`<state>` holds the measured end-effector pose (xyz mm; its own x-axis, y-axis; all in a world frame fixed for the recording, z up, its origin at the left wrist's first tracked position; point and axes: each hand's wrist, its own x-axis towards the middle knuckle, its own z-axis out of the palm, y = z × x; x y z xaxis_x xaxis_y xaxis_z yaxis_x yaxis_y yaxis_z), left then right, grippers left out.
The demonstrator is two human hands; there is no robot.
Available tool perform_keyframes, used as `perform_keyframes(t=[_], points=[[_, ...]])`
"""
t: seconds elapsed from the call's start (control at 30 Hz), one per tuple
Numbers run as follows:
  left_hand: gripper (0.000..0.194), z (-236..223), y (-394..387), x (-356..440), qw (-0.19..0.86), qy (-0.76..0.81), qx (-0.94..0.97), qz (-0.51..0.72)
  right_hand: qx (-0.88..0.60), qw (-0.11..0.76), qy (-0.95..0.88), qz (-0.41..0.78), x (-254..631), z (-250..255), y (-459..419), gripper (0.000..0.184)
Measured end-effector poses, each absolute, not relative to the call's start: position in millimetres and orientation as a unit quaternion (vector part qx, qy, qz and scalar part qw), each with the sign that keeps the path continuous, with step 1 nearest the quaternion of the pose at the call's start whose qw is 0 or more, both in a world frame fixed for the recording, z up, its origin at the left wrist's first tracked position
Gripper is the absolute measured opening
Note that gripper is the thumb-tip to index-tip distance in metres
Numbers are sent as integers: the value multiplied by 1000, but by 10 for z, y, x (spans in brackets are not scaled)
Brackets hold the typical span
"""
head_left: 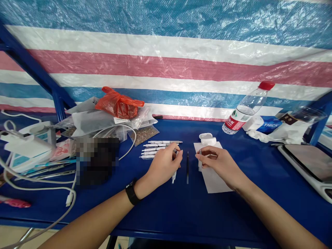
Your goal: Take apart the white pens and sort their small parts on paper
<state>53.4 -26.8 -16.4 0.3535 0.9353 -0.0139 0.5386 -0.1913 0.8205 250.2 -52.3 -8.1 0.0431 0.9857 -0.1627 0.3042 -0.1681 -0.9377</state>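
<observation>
My left hand (164, 164) is closed in a pinch, and a white and clear pen (174, 177) sticks out below its fingers. Most of that pen is hidden by the hand. In my right hand (216, 160), thumb and fingertips grip a short clear pen barrel (200, 163) upright. On the table between both hands lies a thin dark pen refill (187, 167). Several white and clear pens (153, 149) lie in a row just behind my left hand. A sheet of white paper (218, 181) lies under my right hand.
A white open earbud case (208, 141) stands on the paper's far end. Farther right are a tilted water bottle (240, 116) and a grey scale-like device (307, 162). Plastic bags (90, 119), an orange bag (118, 105) and white cables (71, 199) crowd the left.
</observation>
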Motion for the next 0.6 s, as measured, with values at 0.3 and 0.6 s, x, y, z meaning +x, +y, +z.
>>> perform_keyframes(t=[0.3,0.6], points=[[19,-188,-268,558,478,470,660,339,-610,332,-594,406,2462,-96,-609,42],[49,-238,-355,717,565,428,543,450,-551,375,-641,380,2246,-94,-749,23]])
